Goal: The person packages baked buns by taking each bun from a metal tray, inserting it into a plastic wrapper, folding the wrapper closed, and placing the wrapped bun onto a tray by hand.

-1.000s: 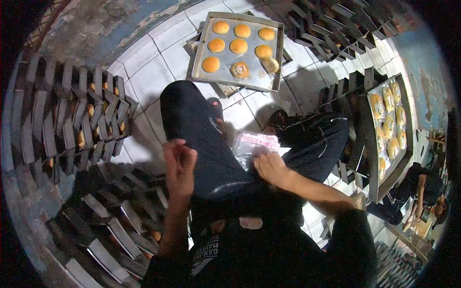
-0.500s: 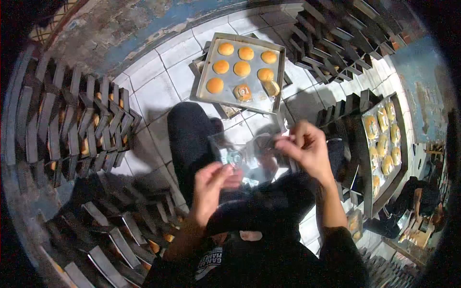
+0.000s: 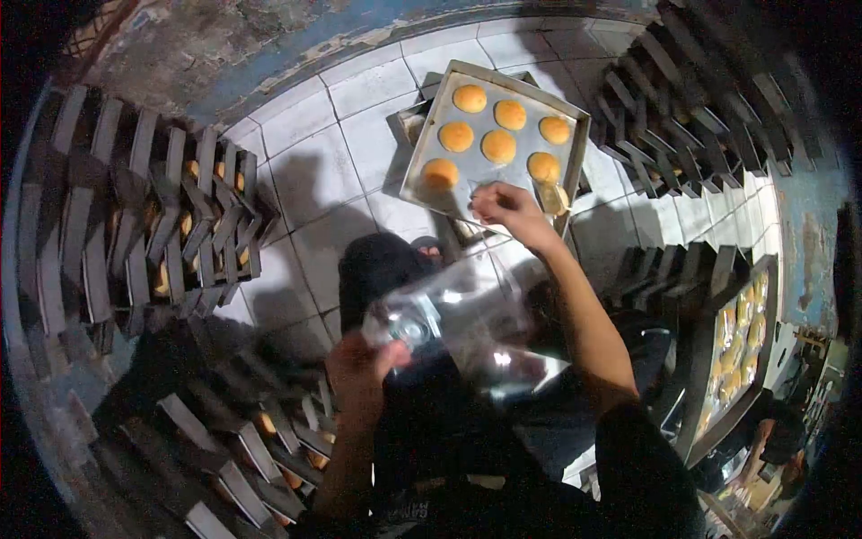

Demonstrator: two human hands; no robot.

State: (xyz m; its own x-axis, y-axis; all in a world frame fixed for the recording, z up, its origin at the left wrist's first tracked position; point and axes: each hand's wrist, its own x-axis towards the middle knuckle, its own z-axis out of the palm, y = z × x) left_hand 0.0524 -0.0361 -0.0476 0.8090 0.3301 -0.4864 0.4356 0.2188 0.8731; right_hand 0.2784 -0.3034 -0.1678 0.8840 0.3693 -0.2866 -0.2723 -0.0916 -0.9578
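Note:
In my left hand (image 3: pixel 359 364) is a clear plastic bag (image 3: pixel 476 310) with a printed label (image 3: pixel 413 325), pinched under the thumb. The bag spreads open above my lap. My right hand (image 3: pixel 514 214) reaches over the near edge of a metal tray (image 3: pixel 422 148), its fingers curled; what they hold, if anything, is hidden. Several round golden buns, such as a bun (image 3: pixel 498 145) in the middle, rest on the tray. A wrapped bun (image 3: pixel 555 199) lies at its right edge, just beyond my right hand.
Stacked dark trays with buns stand at the left (image 3: pixel 135 216), lower left (image 3: pixel 242 440) and upper right (image 3: pixel 682 117). On the right, a tray (image 3: pixel 768 323) carries several wrapped buns (image 3: pixel 738 337). Another person (image 3: pixel 772 440) sits at the lower right. White tiles (image 3: pixel 314 135) cover the floor.
My right hand has left the bag and moved up to the tray, covering where a wrapped bun lay. My left hand keeps the bag, now more spread out. The view has shifted left.

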